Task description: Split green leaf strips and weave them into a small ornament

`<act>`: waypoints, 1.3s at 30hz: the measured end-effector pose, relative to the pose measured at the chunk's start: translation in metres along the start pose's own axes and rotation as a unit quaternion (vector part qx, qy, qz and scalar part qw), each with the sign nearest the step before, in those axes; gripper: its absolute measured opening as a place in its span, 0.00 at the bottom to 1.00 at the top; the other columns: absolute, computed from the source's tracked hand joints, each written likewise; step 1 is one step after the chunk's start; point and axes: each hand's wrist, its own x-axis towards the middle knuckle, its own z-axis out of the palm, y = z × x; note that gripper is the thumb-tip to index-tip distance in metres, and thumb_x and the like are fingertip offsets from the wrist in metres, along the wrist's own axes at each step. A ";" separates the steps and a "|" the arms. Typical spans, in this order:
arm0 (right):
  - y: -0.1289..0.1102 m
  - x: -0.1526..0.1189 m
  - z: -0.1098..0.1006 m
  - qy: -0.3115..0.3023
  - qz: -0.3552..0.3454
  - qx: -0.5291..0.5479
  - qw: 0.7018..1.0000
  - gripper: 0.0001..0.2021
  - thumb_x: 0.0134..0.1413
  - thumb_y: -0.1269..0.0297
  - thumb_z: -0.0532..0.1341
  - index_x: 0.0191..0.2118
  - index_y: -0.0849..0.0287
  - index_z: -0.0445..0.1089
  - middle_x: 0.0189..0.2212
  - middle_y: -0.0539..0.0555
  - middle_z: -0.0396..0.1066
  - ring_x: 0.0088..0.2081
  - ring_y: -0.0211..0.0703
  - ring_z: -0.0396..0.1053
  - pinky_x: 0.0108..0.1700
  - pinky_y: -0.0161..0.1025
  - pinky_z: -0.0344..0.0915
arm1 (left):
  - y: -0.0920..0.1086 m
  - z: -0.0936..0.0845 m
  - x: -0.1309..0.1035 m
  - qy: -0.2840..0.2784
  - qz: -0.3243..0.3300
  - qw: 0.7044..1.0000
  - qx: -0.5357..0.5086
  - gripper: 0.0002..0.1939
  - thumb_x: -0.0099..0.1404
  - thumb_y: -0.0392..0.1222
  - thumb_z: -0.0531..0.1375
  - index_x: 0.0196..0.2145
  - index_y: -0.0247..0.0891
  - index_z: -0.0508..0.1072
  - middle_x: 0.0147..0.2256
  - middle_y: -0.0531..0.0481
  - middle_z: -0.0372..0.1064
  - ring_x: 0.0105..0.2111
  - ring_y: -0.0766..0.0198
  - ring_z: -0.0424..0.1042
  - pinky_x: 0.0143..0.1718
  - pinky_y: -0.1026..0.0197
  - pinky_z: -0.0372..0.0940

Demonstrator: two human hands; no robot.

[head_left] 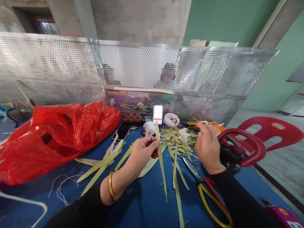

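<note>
My left hand [143, 153], with a gold bangle at the wrist, pinches a narrow pale leaf strip [161, 167] that hangs upright over the blue table [152, 202]. Raised at the right, my right hand [207, 147] has its fingers bent and close together; whether it holds anything is hidden. Scissors [193, 169] with red and yellow handles lie below it. A pile of cut leaf scraps [177, 139] sits between the hands, farther back. More long leaves [102, 164] rest left of my left hand.
A red plastic bag [71, 133] covers the left side, beside a phone [123, 130]. Behind stand a white spool [172, 120] and a perforated metal screen [140, 63], with two people beyond it. At right are a dark red handled object [258, 147] and a red chair [280, 133].
</note>
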 end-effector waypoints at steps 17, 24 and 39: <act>-0.099 -0.017 -0.044 -0.374 0.277 0.562 0.684 0.13 0.52 0.54 0.62 0.28 0.59 0.66 0.24 0.49 0.70 0.24 0.37 0.71 0.30 0.35 0.67 | -0.004 0.006 -0.004 0.074 0.052 0.996 -0.008 0.09 0.59 0.45 0.59 0.26 0.37 0.67 0.21 0.55 0.65 0.22 0.69 0.66 0.25 0.66 0.61; -0.043 0.007 -0.050 -0.194 0.135 0.316 0.919 0.11 0.58 0.59 0.56 0.28 0.58 0.68 0.19 0.47 0.65 0.23 0.39 0.65 0.30 0.36 0.62 | -0.004 -0.001 0.000 0.180 0.129 0.975 -0.017 0.15 0.57 0.41 0.61 0.42 0.37 0.67 0.38 0.47 0.69 0.34 0.63 0.72 0.32 0.63 0.65; -0.058 0.002 -0.061 -0.316 -0.118 0.182 0.924 0.08 0.60 0.67 0.57 0.30 0.57 0.70 0.27 0.49 0.68 0.29 0.38 0.66 0.31 0.33 0.58 | -0.022 0.015 -0.019 -0.086 0.160 0.923 0.340 0.10 0.63 0.40 0.56 0.33 0.45 0.78 0.30 0.50 0.76 0.31 0.58 0.73 0.32 0.62 0.61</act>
